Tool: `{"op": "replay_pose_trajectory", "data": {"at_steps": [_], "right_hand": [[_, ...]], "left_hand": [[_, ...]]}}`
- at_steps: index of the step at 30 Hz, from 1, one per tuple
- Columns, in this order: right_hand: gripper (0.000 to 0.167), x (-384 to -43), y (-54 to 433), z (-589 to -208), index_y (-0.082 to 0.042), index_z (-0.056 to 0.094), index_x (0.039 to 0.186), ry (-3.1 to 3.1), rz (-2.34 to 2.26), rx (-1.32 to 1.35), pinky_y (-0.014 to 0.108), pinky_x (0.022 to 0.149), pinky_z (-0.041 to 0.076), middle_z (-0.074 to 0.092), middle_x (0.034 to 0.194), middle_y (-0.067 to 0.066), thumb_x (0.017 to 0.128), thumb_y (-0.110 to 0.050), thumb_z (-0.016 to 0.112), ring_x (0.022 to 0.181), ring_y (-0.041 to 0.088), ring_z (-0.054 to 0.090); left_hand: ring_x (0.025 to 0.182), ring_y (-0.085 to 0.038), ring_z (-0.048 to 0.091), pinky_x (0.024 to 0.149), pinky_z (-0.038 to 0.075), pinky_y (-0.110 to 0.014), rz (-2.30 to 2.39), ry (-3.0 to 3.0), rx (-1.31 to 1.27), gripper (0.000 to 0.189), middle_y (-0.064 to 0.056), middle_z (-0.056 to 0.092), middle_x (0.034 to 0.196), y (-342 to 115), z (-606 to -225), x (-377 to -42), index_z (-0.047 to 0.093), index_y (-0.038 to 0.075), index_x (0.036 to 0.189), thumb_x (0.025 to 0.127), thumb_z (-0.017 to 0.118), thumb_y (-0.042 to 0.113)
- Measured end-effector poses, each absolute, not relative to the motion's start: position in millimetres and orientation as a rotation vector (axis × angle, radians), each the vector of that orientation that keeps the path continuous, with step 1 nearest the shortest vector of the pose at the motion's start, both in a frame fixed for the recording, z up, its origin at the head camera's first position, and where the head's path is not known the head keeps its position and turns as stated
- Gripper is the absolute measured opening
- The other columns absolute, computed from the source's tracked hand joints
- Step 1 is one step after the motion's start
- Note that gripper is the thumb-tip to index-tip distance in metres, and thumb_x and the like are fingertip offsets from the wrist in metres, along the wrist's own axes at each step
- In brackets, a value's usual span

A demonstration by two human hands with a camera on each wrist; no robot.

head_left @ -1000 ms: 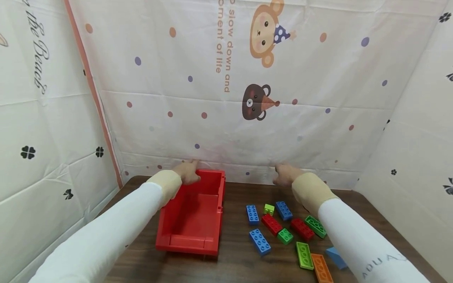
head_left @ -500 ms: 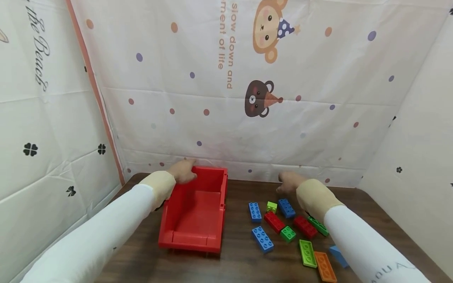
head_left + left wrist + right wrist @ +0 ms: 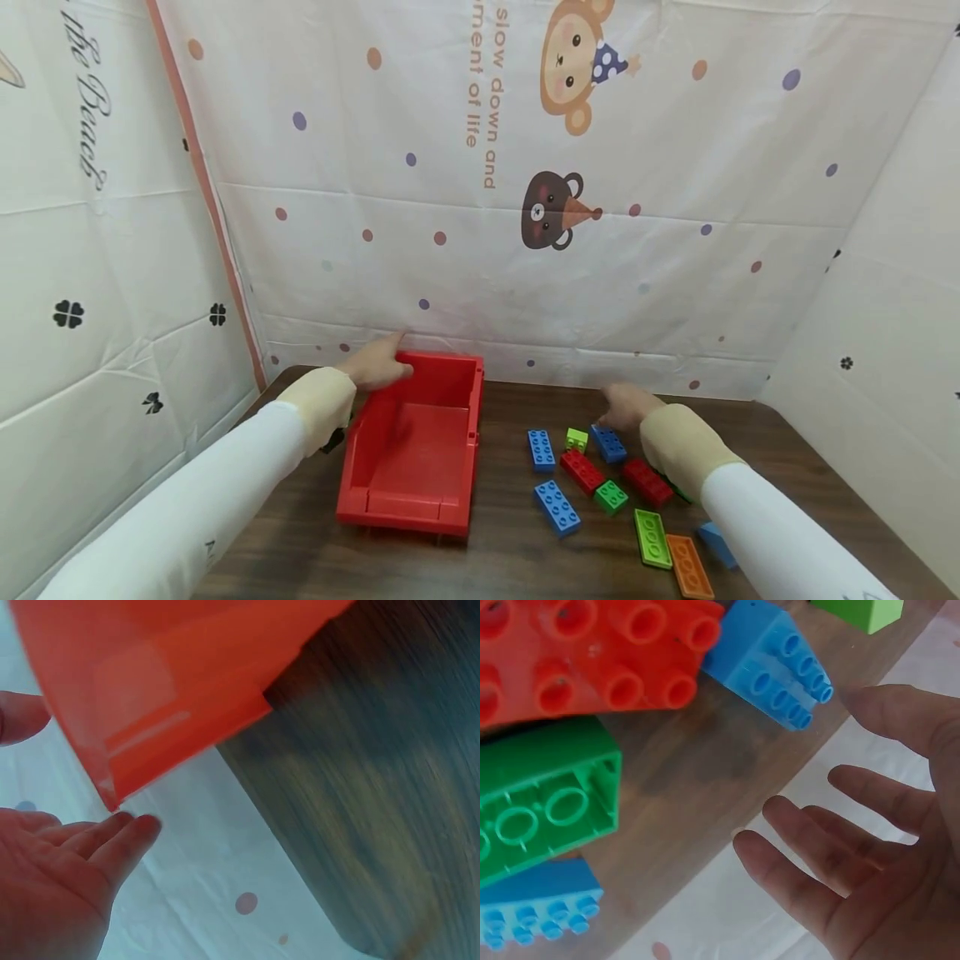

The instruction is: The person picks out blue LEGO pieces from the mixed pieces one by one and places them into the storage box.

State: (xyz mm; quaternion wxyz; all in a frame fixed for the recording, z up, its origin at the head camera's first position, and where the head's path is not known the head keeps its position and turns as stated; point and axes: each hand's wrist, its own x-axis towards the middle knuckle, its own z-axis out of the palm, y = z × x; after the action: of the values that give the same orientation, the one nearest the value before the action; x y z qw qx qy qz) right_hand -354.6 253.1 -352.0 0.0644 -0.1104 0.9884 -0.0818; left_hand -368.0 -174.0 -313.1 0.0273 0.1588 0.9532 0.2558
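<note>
A red open-front bin [image 3: 401,510] stands left of the middle of the table. My left hand [image 3: 372,364] is at its back left corner with fingers extended. In the left wrist view, the corner of the bin [image 3: 172,667] lies between thumb and fingers of the hand [image 3: 60,877], which are not closed on it; whether they touch is unclear. My right hand [image 3: 628,407] hovers just behind a blue toy brick [image 3: 609,447], holding nothing. Its thumb and fingers are spread beside that brick [image 3: 761,667] in the right wrist view.
Several bricks lie nearby: red [image 3: 581,472], another red [image 3: 648,482], lime [image 3: 576,440], green [image 3: 611,497], and lighter blue [image 3: 557,508]. Upturned lime [image 3: 652,539] and orange [image 3: 689,567] pieces lie nearer. My right sleeve partly covers a green brick. Printed cloth [image 3: 450,275] hangs behind.
The left hand has slid left, off the bin's back rim toward its outer corner. My right hand has come down and nearer, close to the blue brick. Bin and bricks stay put.
</note>
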Motion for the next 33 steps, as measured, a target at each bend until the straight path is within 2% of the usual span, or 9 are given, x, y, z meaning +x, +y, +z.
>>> {"op": "replay_pose_trajectory", "data": {"at_steps": [3,6,10,14,17,20,26,29,33], "right_hand": [[0.059,-353,257,-358,0.013,0.054,0.14,2.988,-0.313,-0.342,0.064,0.107,0.048,0.063,0.13,0.034,0.092,-0.011,0.08,0.125,0.052,0.058],[0.056,-352,260,-365,0.015,0.055,0.137,2.972,-0.356,-0.361,0.063,0.105,0.05,0.063,0.127,0.033,0.094,-0.012,0.077,0.122,0.051,0.06],[0.049,-349,261,-371,0.015,0.059,0.133,2.94,-0.384,-0.338,0.06,0.102,0.053,0.066,0.122,0.029,0.097,-0.015,0.074,0.115,0.044,0.064],[0.049,-345,259,-373,0.013,0.06,0.132,2.911,-0.407,-0.302,0.058,0.102,0.053,0.067,0.12,0.025,0.097,-0.017,0.075,0.11,0.039,0.065],[0.045,-341,258,-374,0.01,0.062,0.127,2.896,-0.406,-0.291,0.056,0.098,0.056,0.068,0.112,0.02,0.095,-0.018,0.078,0.101,0.033,0.065],[0.041,-338,258,-377,0.006,0.065,0.122,2.891,-0.411,-0.265,0.053,0.095,0.058,0.068,0.105,0.014,0.094,-0.021,0.08,0.094,0.028,0.063],[0.041,-337,259,-382,0.005,0.064,0.123,2.885,-0.447,-0.247,0.053,0.093,0.059,0.067,0.105,0.013,0.094,-0.019,0.08,0.093,0.027,0.063],[0.045,-337,258,-381,0.007,0.062,0.127,2.889,-0.446,-0.269,0.055,0.096,0.057,0.068,0.108,0.015,0.094,-0.017,0.079,0.096,0.028,0.063],[0.046,-339,257,-379,0.008,0.061,0.129,2.903,-0.433,-0.289,0.056,0.098,0.056,0.068,0.11,0.016,0.094,-0.016,0.079,0.098,0.03,0.064]], "left_hand": [[0.146,-0.05,0.041,0.12,0.034,-0.063,0.859,2.919,0.483,0.085,-0.033,0.035,0.163,-176,-317,-365,0.013,-0.01,0.165,0.098,0.059,0.015],[0.144,-0.05,0.042,0.119,0.035,-0.064,0.938,2.857,0.492,0.091,-0.034,0.034,0.162,-177,-323,-360,0.007,-0.009,0.165,0.097,0.062,0.014],[0.142,-0.05,0.043,0.118,0.035,-0.064,1.019,2.802,0.498,0.097,-0.034,0.033,0.161,-178,-333,-353,0.002,-0.01,0.164,0.094,0.065,0.013],[0.14,-0.048,0.047,0.117,0.038,-0.064,1.073,2.801,0.495,0.096,-0.033,0.04,0.158,-183,-340,-348,0.002,-0.008,0.165,0.094,0.064,0.012],[0.126,-0.044,0.059,0.106,0.051,-0.061,1.166,2.755,0.503,0.086,-0.029,0.053,0.147,-188,-345,-344,0.013,-0.002,0.165,0.096,0.062,0.011],[0.116,-0.04,0.064,0.094,0.059,-0.055,1.258,2.692,0.503,0.078,-0.028,0.056,0.143,-193,-350,-339,0.021,0.001,0.162,0.096,0.061,0.011],[0.111,-0.038,0.067,0.084,0.064,-0.05,1.336,2.62,0.445,0.081,-0.032,0.05,0.149,-198,-356,-329,0.013,0.0,0.166,0.098,0.056,0.011],[0.116,-0.042,0.065,0.085,0.064,-0.052,1.375,2.608,0.437,0.079,-0.033,0.046,0.152,-200,-357,-328,0.011,-0.001,0.167,0.101,0.052,0.01],[0.128,-0.05,0.057,0.092,0.061,-0.055,1.44,2.582,0.443,0.075,-0.033,0.04,0.157,-200,-357,-330,0.009,-0.002,0.168,0.103,0.046,0.008]]}}
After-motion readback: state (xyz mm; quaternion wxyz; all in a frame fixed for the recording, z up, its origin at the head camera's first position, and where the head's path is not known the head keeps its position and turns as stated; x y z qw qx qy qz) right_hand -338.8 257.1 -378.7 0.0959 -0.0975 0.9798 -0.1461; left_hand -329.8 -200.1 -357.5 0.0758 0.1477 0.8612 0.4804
